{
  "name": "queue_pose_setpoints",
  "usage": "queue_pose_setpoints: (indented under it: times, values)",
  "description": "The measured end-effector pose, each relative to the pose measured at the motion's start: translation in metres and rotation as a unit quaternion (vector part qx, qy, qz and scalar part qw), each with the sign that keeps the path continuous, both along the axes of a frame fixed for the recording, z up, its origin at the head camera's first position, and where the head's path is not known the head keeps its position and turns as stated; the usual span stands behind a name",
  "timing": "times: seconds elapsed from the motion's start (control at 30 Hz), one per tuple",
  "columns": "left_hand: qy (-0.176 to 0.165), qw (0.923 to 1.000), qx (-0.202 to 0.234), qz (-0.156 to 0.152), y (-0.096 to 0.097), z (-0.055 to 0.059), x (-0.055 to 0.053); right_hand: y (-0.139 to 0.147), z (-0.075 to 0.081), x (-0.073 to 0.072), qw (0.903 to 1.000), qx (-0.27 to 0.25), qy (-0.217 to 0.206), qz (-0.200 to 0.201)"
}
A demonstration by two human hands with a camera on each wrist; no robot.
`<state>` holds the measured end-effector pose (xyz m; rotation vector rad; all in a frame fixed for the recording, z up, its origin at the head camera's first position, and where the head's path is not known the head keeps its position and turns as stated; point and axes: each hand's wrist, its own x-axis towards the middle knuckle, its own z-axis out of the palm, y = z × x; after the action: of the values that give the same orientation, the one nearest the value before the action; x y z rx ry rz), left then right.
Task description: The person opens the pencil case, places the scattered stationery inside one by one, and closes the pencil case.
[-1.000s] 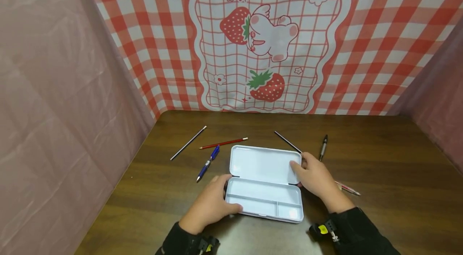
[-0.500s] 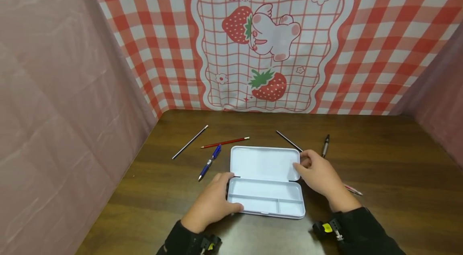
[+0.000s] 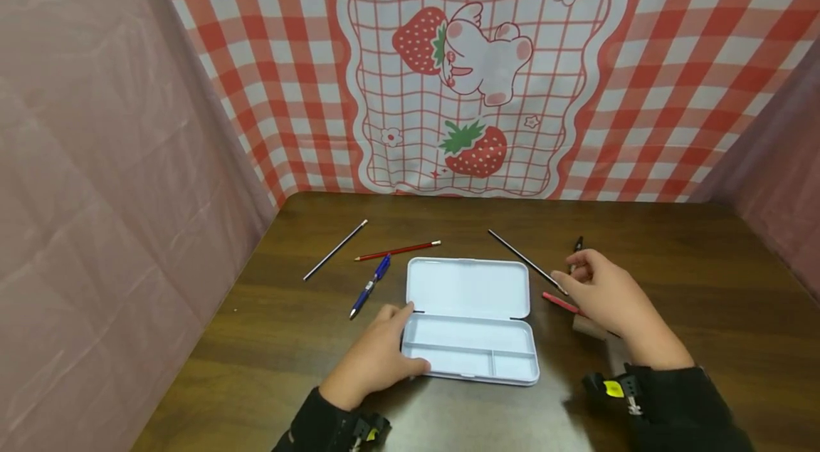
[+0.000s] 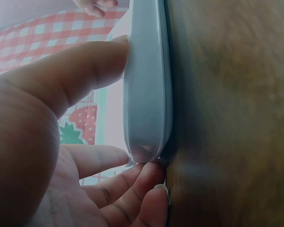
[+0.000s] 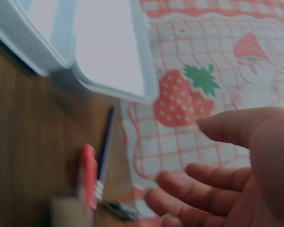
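Observation:
An open white pencil case (image 3: 448, 330) lies on the table, its lid (image 3: 468, 288) folded back. My left hand (image 3: 374, 361) holds the case by its left end. In the left wrist view, the thumb lies against the case (image 4: 146, 85) and the fingertips touch its end. My right hand (image 3: 616, 301) is apart from the case, fingers loosely bent with nothing between them. It hovers over a red pen (image 3: 560, 302), a small tan block (image 3: 587, 327) and the near end of a dark pencil (image 3: 520, 256). Part of a black pen (image 3: 579, 244) is hidden behind it.
Left of the case lie a blue pen (image 3: 369, 287), a red pencil (image 3: 398, 251) and another dark pencil (image 3: 335, 250) on the brown table (image 3: 256, 352). A checked strawberry cloth (image 3: 307, 82) hangs at the back.
My right hand has let go of the lid and moved right, over the pens. The red pen and tan block now show more. My left hand stays on the case.

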<state>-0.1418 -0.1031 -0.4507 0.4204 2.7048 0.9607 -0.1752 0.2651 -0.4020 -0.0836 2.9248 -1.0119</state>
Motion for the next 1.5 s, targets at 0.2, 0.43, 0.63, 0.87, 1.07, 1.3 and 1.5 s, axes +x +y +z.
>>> queue_pose_setpoints:
  times: [0.2, 0.43, 0.63, 0.87, 1.07, 1.3, 1.5]
  values:
    - [-0.005, 1.0000, 0.000, 0.001, -0.001, 0.001, 0.001, 0.025, 0.009, 0.001, 0.9967, 0.076, -0.020, 0.017]
    - [-0.011, 0.9999, 0.009, 0.001, -0.002, 0.001, 0.001, 0.036, 0.012, 0.000, 0.9841, 0.122, -0.091, 0.092]
    - [-0.013, 0.9999, 0.008, 0.001, -0.003, 0.001, 0.000, 0.028, 0.009, 0.001, 0.9814, 0.136, -0.104, 0.087]
    - [-0.014, 0.9999, 0.007, 0.001, -0.003, 0.001, 0.001, 0.019, 0.003, 0.003, 0.9794, 0.144, -0.113, 0.085]
    - [-0.015, 0.9999, 0.005, 0.002, -0.002, 0.001, -0.001, 0.018, 0.000, 0.003, 0.9784, 0.154, -0.110, 0.084]
    - [-0.016, 0.9998, 0.013, 0.000, -0.001, 0.001, -0.001, 0.015, -0.005, 0.002, 0.9742, 0.176, -0.117, 0.080]
    - [-0.018, 0.9997, 0.015, 0.000, -0.001, 0.002, 0.000, 0.014, -0.009, 0.001, 0.9735, 0.179, -0.115, 0.082]
